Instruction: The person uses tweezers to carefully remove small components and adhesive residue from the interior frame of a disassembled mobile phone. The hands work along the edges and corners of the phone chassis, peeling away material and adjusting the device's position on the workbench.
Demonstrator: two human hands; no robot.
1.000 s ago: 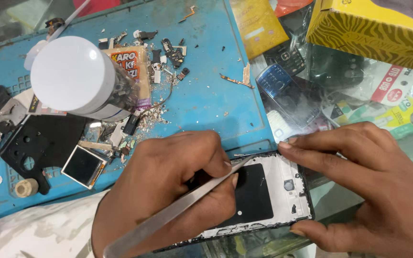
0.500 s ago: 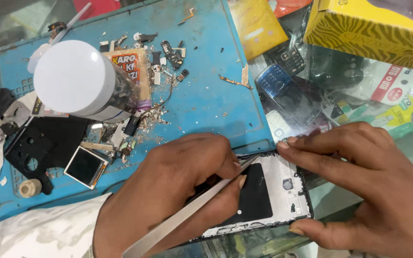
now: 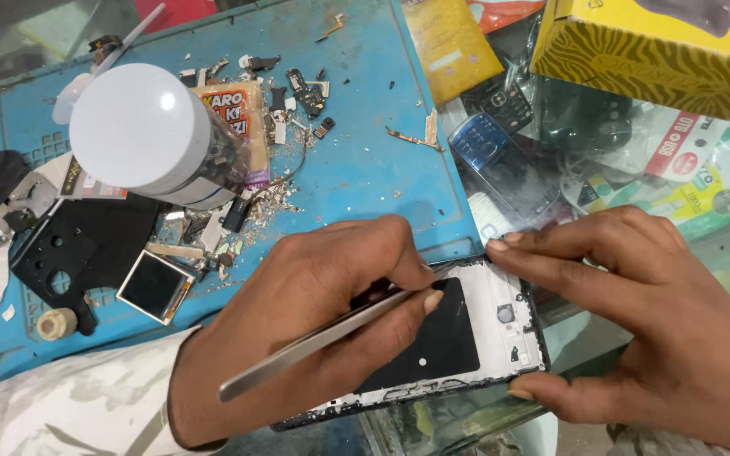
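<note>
A person's left hand (image 3: 297, 329) pinches a pair of slim silver metal tweezers (image 3: 318, 342) between thumb and fingers, the tips lost behind the fingertips over an opened mobile phone frame (image 3: 483, 338), a white-edged shell with a black rectangular panel at its middle. The frame lies partly on the lower right edge of a blue rubber repair mat (image 3: 365, 127) and partly on a glass counter top (image 3: 720, 253), directly under both hands. The right hand (image 3: 644, 321) clamps the frame from the side, its index finger pressed along the upper edge and its thumb set against the lower corner. To the left on the mat stands a clear bottle with a round white cap (image 3: 141, 131), seen from above, beside a small tan printed packet (image 3: 234, 127). Near them lie a black perforated plastic plate (image 3: 78, 245), a small square display module with a pale rim (image 3: 155, 287), and scattered metal shavings and tiny parts (image 3: 268, 203). Under the glass, well apart from the hands, rest a blue keypad phone (image 3: 500, 165) and a yellow patterned cardboard box (image 3: 652, 51).
</note>
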